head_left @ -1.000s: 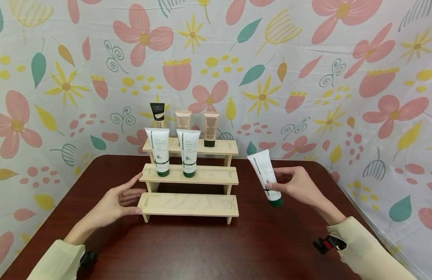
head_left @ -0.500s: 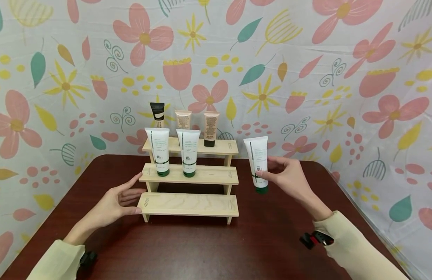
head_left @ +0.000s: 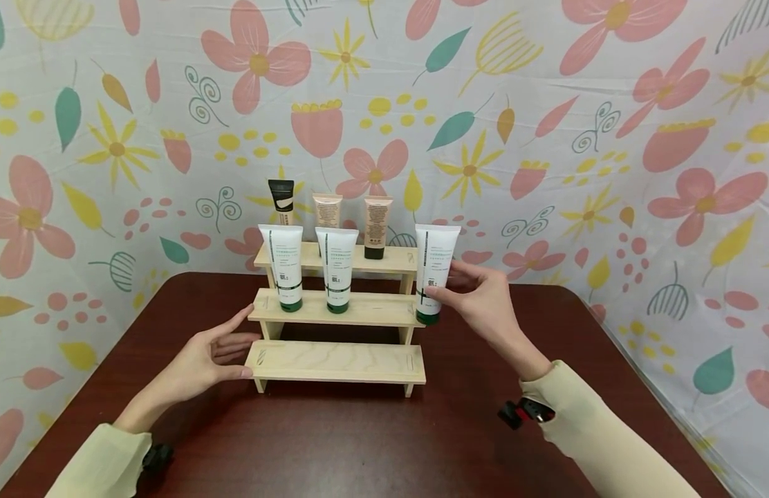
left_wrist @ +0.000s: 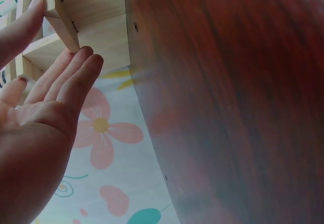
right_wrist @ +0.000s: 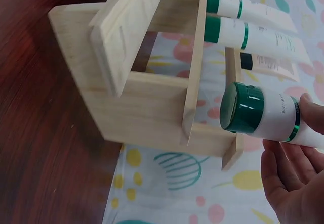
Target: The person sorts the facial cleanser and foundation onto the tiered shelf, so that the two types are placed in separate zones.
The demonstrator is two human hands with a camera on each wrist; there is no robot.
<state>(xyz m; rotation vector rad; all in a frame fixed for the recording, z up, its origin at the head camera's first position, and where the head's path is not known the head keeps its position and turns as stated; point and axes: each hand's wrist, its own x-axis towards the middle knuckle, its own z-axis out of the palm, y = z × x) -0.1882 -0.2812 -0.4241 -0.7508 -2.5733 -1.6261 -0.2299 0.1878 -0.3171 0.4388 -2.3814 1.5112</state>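
Between thumb and fingers my right hand (head_left: pixel 484 304) grips a white squeeze tube (head_left: pixel 436 263) with a green cap, cap down, by the right end of the middle shelf. In the right wrist view the tube's cap (right_wrist: pixel 243 107) appears apart from the shelf edge. My left hand (head_left: pixel 200 363) touches the left side of the wooden three-tier stand (head_left: pixel 341 363), its fingers fairly straight; the left wrist view shows thumb and fingertips against the wood. Two matching white tubes, a left one (head_left: pixel 286 266) and a right one (head_left: pixel 337 266), stand on the middle shelf.
On the top shelf stand a black-topped tube (head_left: pixel 282 197) and two beige tubes, one in the middle (head_left: pixel 328 211) and one on the right (head_left: pixel 376 225). The stand rests on a dark red-brown table (head_left: pixel 335 443). Behind hangs a flower-patterned cloth (head_left: pixel 384 83).
My right hand has carried the white tube leftward and upward, from beside the stand to the middle shelf's right end, turning it from tilted to nearly upright. My left hand has stayed put.
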